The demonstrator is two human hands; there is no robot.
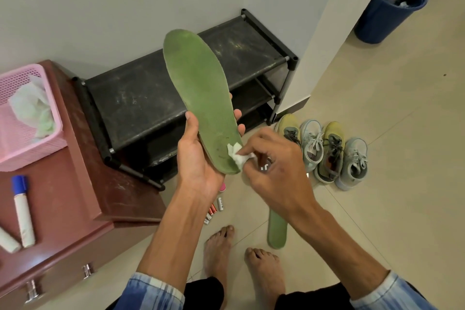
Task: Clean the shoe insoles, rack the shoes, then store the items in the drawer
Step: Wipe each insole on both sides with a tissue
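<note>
Far left: a pink mesh basket [54, 108] holding crumpled plastic and a blue-capped marker [22, 211] sit on a reddish-brown drawer cabinet [83, 158]. Beside it, against the wall, stands a black shoe rack [141, 98]. Centre: the left hand [198, 156] holds a green insole [198, 98] in the air, toe end up, thumb on one edge and fingers [237, 114] curled round the other. The right hand [274, 171] pinches a white tissue [236, 156] with its fingers against the insole's heel end. Below, batteries [214, 209] and a second green insole [276, 231] lie on the floor. Right: four sneakers [324, 151] stand in a row near the rack. Far right: a blue bin [387, 12].
</note>
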